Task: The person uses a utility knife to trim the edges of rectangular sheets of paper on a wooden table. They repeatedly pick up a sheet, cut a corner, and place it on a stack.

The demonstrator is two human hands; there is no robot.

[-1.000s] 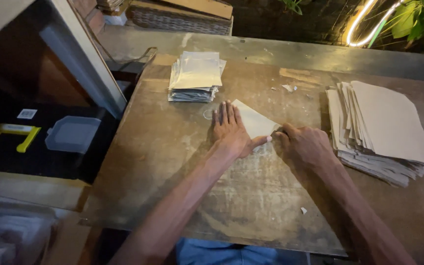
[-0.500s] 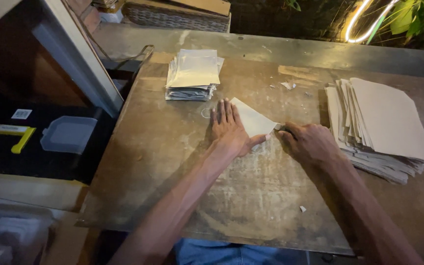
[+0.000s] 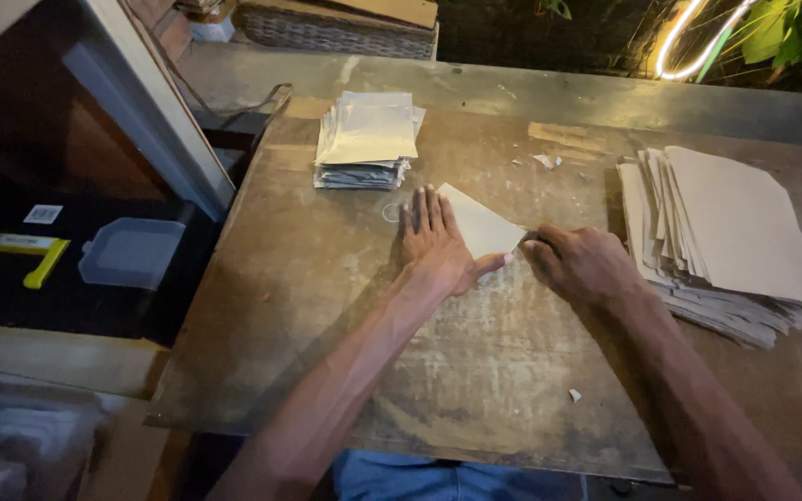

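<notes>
A folded sheet of pale paper (image 3: 480, 223) lies on the worn brown work board (image 3: 327, 306). My left hand (image 3: 435, 243) lies flat on the sheet's left part, fingers spread and pointing away from me. My right hand (image 3: 582, 264) presses with curled fingers at the sheet's right corner; what its fingertips pinch is hidden. A stack of folded paper pieces (image 3: 367, 139) sits at the far left of the board. A fanned pile of flat beige sheets (image 3: 730, 237) lies just right of my right hand.
A clear plastic box (image 3: 132, 252) and a yellow-handled tool (image 3: 13, 252) lie on a dark shelf to the left, beyond the board's edge. A woven basket (image 3: 327, 28) stands at the back. Small paper scraps (image 3: 546, 160) dot the board.
Both hands stay on the folded sheet; my right hand has shifted slightly along its right edge. The view has drifted a little.
</notes>
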